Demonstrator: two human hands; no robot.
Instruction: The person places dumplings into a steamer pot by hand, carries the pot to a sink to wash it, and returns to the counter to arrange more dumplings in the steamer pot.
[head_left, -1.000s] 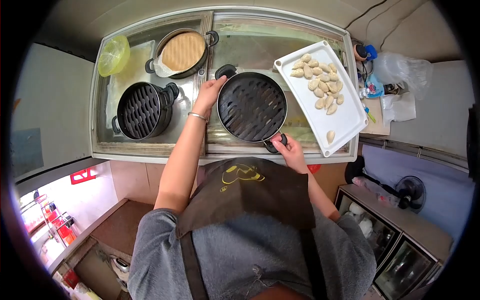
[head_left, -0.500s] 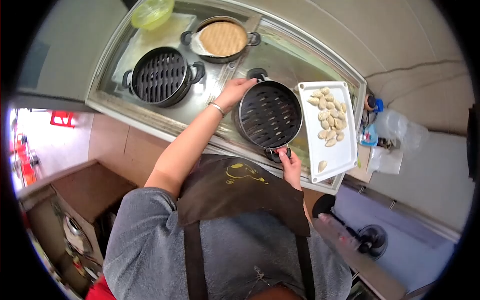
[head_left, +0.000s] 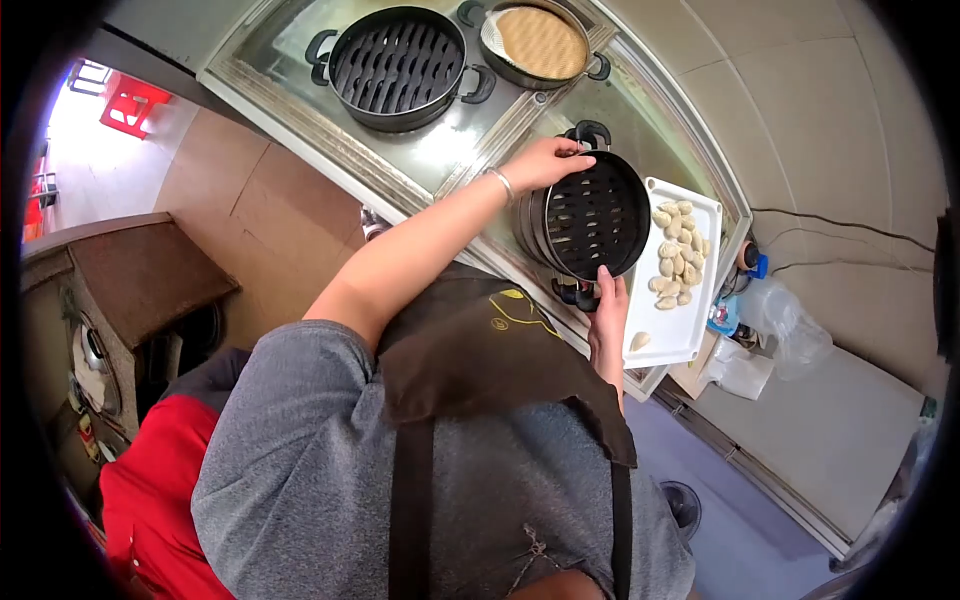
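Black metal, grasped from opposite sides: gripping a slotted steamer pot [head_left: 602, 215] with left hand [head_left: 550, 165] half closed at the rear rim, thumb laid over the edge, next to the rear handle [head_left: 588, 132]. Holding the near side with right hand [head_left: 608, 300], thumb up against the rim, just beside the front handle [head_left: 575, 295]; cannot tell how tightly curled behind. Tilted, over the right half of the glass worktop [head_left: 640, 130], near its front edge; cannot tell whether touching the glass. Hemmed in on the right by a white tray [head_left: 680, 335] of pale dumplings [head_left: 676, 255], set along the worktop's right edge down to the front right corner. More room toward the rear edge, with glass showing there; less toward the metal divider [head_left: 497, 142]. Across on the left half, a second slotted pot [head_left: 398, 65]; close to the rear edge, a mat-lined pot [head_left: 540, 45].
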